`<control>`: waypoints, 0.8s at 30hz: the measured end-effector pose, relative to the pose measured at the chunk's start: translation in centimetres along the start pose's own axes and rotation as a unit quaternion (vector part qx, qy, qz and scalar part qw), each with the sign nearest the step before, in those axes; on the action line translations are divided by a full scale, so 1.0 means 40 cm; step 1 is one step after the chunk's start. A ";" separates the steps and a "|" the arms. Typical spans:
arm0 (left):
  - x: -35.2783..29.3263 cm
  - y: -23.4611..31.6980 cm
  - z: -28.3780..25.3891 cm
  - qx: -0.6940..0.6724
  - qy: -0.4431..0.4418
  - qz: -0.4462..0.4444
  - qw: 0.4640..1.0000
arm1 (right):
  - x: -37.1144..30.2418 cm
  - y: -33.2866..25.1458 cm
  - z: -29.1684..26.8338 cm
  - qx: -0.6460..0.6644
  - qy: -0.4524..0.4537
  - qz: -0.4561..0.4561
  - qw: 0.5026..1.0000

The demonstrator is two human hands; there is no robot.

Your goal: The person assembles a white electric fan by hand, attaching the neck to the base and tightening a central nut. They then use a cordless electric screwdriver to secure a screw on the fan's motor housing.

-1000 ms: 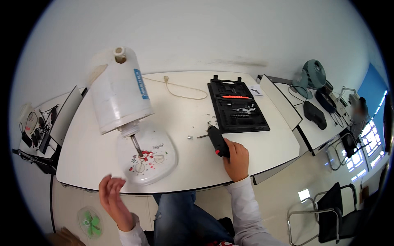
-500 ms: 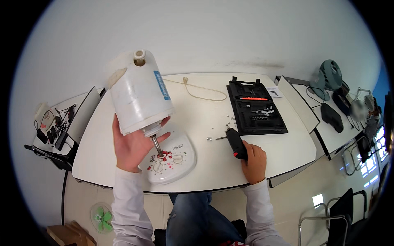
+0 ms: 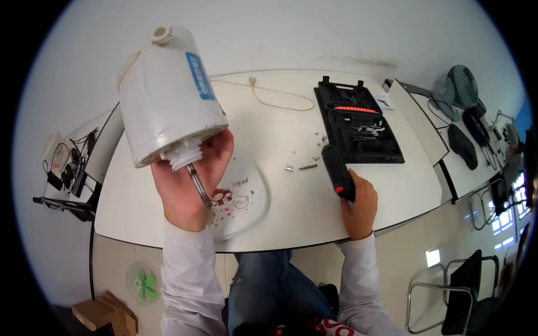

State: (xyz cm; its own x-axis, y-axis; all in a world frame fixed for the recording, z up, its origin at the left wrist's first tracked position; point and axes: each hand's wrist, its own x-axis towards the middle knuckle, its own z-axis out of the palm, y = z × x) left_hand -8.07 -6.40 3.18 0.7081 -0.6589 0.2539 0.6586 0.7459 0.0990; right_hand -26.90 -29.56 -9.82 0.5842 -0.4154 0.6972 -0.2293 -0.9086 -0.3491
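Note:
My left hand (image 3: 180,199) holds up a white fan motor housing (image 3: 159,106) from beneath, fingers around its lower end. The housing is tilted, with a blue label on its side. A threaded collar (image 3: 185,154) and a bare metal shaft (image 3: 198,183) point down toward me. Behind that hand, partly hidden, lies a white fan base (image 3: 246,193) with red cartoon prints and round knobs. My right hand (image 3: 361,210) is closed on the lower end of a black electric screwdriver (image 3: 336,172) at the table. A screwdriver bit (image 3: 307,167) and a small metal sleeve (image 3: 288,168) lie left of it.
An opened black tool case (image 3: 364,137) with bits lies at the back right, small screws (image 3: 319,137) beside it. A cream power cord (image 3: 286,106) runs across the back. Side tables hold cables (image 3: 78,159) at left and a grey-green fan (image 3: 460,87) at right.
The motor housing has come up and left in my left hand, its shaft end turned more toward me. My right hand and the screwdriver have shifted slightly right in view, the screwdriver now away from the bit.

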 end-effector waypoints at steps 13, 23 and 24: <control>-0.014 0.003 0.020 0.026 0.035 0.034 0.998 | 0.003 -0.010 -0.001 -0.008 -0.035 -0.014 0.999; -0.088 -0.044 0.020 0.051 0.054 0.023 0.997 | -0.007 -0.003 -0.001 -0.018 -0.035 -0.021 0.999; -0.105 -0.050 0.021 0.069 0.055 0.018 0.996 | -0.006 -0.002 -0.002 -0.017 -0.034 -0.021 0.999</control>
State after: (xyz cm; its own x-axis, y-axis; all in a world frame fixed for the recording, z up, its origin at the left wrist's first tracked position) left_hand -12.56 -5.05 2.72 0.7594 -0.6324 0.1528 0.5965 0.7706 0.2245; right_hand -27.08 -29.37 -9.91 0.6458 -0.3739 0.6657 -0.2291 -0.9266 -0.2983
